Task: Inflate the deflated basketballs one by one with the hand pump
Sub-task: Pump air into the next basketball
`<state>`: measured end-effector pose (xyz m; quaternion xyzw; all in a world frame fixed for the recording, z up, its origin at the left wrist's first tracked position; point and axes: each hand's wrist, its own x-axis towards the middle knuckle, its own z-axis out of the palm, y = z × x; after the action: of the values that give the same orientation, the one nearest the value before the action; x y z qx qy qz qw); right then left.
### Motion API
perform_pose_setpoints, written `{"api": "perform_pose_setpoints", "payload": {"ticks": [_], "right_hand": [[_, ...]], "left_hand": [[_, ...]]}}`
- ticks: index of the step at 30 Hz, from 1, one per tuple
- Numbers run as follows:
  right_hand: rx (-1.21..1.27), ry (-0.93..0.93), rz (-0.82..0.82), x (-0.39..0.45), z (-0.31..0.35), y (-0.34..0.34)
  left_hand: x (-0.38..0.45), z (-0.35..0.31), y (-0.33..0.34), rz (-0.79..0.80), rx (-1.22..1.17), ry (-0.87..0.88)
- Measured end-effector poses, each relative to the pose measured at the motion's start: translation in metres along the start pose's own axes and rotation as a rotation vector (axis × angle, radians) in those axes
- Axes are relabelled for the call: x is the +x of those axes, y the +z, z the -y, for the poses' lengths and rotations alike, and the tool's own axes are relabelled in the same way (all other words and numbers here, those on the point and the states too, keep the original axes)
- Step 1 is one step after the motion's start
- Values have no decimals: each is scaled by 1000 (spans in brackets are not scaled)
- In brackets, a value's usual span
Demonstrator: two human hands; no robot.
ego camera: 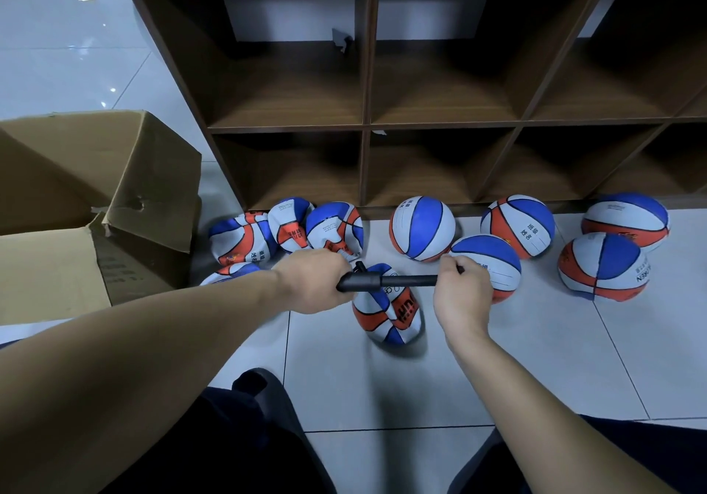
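Note:
A black hand pump (386,281) lies level above a crumpled red, white and blue basketball (386,314) on the floor tiles. My left hand (313,283) grips the pump's barrel end, where a short hose bends toward the ball. My right hand (459,294) grips the pump's handle at the other end. Several flat basketballs (287,233) lie bunched to the left by the shelf. Several round basketballs (422,227) stand to the right.
A dark wooden cubby shelf (365,126) rises right behind the balls. An open cardboard box (95,203) stands at the left. My knees in dark trousers (248,436) fill the bottom of the view. White floor tiles (535,359) lie to the right.

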<state>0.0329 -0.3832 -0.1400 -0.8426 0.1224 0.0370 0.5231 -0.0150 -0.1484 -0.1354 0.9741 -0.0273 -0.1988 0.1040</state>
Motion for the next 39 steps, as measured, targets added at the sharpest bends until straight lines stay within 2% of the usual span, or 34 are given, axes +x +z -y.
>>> {"api": "perform_pose_setpoints", "payload": {"ticks": [5,21,25,30,35,39], "right_hand": [[-35,-74,45,-22,2,13],[-36,-13,261,-30,-12,36],[-65,-35,203,-6,-6,13],[-32,83,95,25,-8,-11],[-17,69,29,13,-6,-4],[-58,22,53,-6,-5,6]], "left_hand": [[-1,-11,5,-15,-17,15],[3,-19,-4,30,50,99],[2,-1,-8,17,43,37],[2,19,-11,26,41,-28],[4,5,0,9,52,-25],[3,1,4,27,44,-19]]}}
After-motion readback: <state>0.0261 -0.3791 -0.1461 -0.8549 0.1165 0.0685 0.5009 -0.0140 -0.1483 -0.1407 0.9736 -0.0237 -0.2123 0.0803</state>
